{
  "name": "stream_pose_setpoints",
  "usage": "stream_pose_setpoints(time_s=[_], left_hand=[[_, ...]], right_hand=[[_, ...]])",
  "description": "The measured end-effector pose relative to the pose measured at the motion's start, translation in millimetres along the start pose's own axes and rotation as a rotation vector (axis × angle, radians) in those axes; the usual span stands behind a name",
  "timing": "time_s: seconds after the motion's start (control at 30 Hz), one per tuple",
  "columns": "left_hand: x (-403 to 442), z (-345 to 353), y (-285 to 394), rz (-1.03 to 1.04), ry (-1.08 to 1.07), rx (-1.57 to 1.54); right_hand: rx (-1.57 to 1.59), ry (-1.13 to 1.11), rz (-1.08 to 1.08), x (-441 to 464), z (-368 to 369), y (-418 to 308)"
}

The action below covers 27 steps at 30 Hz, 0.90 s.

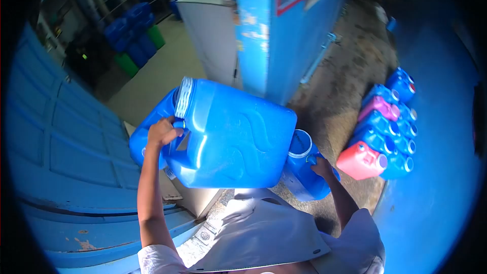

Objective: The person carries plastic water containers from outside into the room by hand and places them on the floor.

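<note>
My left hand (163, 132) is closed round the handle of a large blue jerrycan (236, 139), which lies tilted on its side in front of my body, its white threaded neck pointing up and left. Behind that hand, a second blue jerrycan (142, 144) is partly hidden; I cannot tell whether the same hand holds it too. On the other side, my right hand (322, 166) grips the handle of another blue jerrycan (306, 180). That one is more upright, with its round, pale-rimmed mouth facing me. It hangs low beside the large one and is partly covered by it.
Rows of blue, pink and red jerrycans (359, 161) stand along the blue wall (436, 137) at right. A blue wall corner (253, 30) juts out ahead. A panelled blue door (76, 122) is at left; blue and green containers (137, 45) stand inside the room beyond.
</note>
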<state>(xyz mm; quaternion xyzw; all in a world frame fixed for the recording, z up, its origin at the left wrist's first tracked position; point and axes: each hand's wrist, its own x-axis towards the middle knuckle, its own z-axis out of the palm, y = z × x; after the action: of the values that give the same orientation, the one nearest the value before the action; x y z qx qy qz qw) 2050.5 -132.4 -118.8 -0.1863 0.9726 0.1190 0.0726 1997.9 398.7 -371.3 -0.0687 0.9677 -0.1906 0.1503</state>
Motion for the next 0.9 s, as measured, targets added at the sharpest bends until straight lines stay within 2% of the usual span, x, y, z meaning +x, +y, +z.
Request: stream_pose_setpoints(time_s=[0.17, 0.23, 0.3, 0.33, 0.4, 0.5, 0.57, 0.6, 0.67, 0.73, 0.77, 0.9], left_hand=[[71.6, -45.3, -84.0, -0.083, 0.052, 0.044], [110.9, -56.9, -126.4, -0.096, 0.084, 0.051], [176.8, -76.0, -171.4, -0.061, -0.067, 0.000], [207.0, -94.1, -183.9, -0.073, -0.068, 0.035], [251.3, -136.1, -208.7, -0.092, -0.078, 0.084], [306.2, -204.2, -234.3, -0.146, -0.168, 0.034], [325.9, -225.5, -249.2, -0.159, -0.164, 0.045], [340.9, -242.8, -258.6, -0.165, -0.168, 0.048], [378.7, -271.0, -288.7, -0.149, -0.146, 0.021], [410.8, -298.9, -315.5, -0.133, -0.135, -0.005], [428.3, -317.6, -328.8, -0.140, -0.099, -0.017], [488.6, -368.1, -377.7, -0.176, -0.041, -0.104]], right_hand=[[0.002, -0.052, -0.137, 90.2, 56.8, -115.8], [0.028, -0.145, -0.117, 135.4, 83.3, -163.5], [-0.061, -0.104, -0.190, 182.2, 109.8, -209.4], [-0.051, -0.071, -0.218, 223.7, 103.5, -248.1], [-0.018, -0.142, -0.224, 273.2, 97.5, -315.4], [0.003, -0.298, -0.184, 301.3, 82.5, -381.9], [0.003, -0.347, -0.170, 313.5, 67.6, -400.3], [0.214, -0.278, -0.235, 321.2, 51.4, -430.2], [0.373, -0.211, -0.234, 354.0, 47.1, -465.8], [0.329, -0.283, -0.144, 385.1, 43.6, -498.9], [0.340, -0.342, -0.120, 400.5, 21.0, -539.2], [0.577, -0.379, -0.048, 466.6, 17.0, -636.0]])
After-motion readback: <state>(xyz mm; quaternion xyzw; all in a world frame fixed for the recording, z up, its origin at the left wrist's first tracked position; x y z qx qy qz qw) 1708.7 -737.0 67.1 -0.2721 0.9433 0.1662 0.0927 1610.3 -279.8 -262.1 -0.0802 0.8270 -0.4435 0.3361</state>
